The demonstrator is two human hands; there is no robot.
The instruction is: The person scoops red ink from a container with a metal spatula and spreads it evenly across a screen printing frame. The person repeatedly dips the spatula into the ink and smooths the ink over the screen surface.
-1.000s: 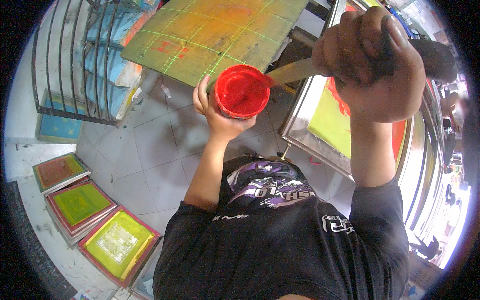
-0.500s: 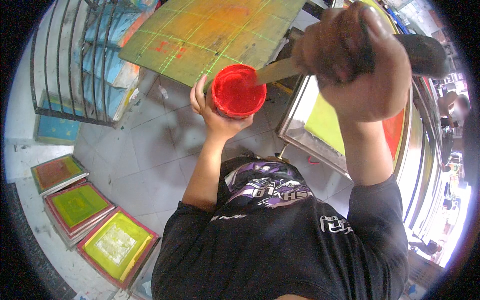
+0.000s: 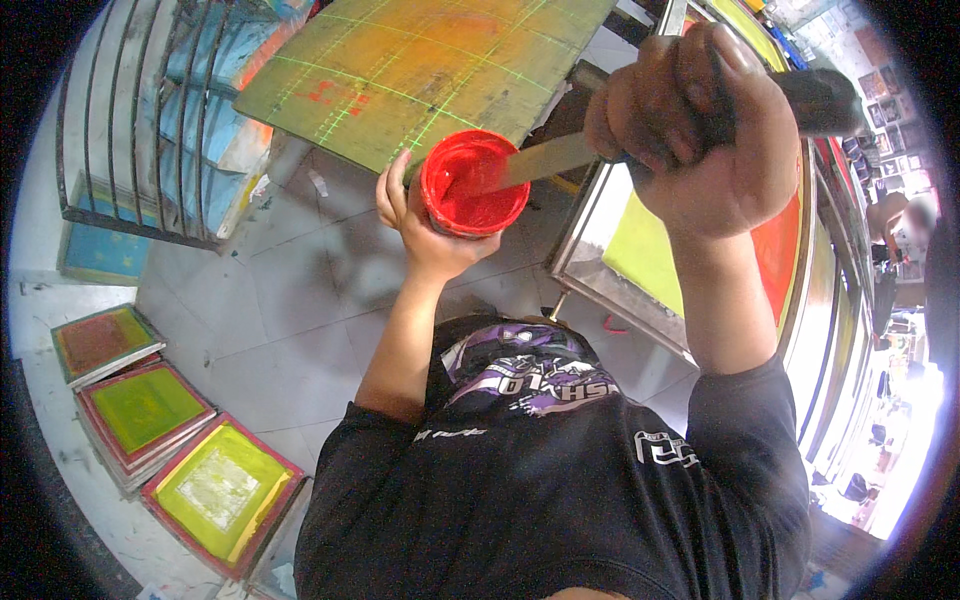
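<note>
My left hand [image 3: 428, 238] is wrapped round a tub [image 3: 426, 198] from beneath and the side, its mouth tilted toward me. Thick red ink or paint [image 3: 492, 208] lies inside and coats the inner wall. In my raised right hand [image 3: 715, 140], a spatula [image 3: 555, 158] with a dark handle is gripped in a fist. Its flat blade slants down leftward into the tub, and the tip is hidden in the red. The handle's butt sticks out to the right of the fist.
Beyond the tub stands a stained board [image 3: 400, 75] with green grid lines. Framed screens [image 3: 640, 250] lie on a rack at the right. At the lower left, several small framed screens [image 3: 150, 408] rest by the wall. A barred metal rack [image 3: 150, 130] stands far left.
The spatula blade has shifted and now shows more sharply at the tub's mouth. My right hand has moved slightly left. The tub stays in my left hand.
</note>
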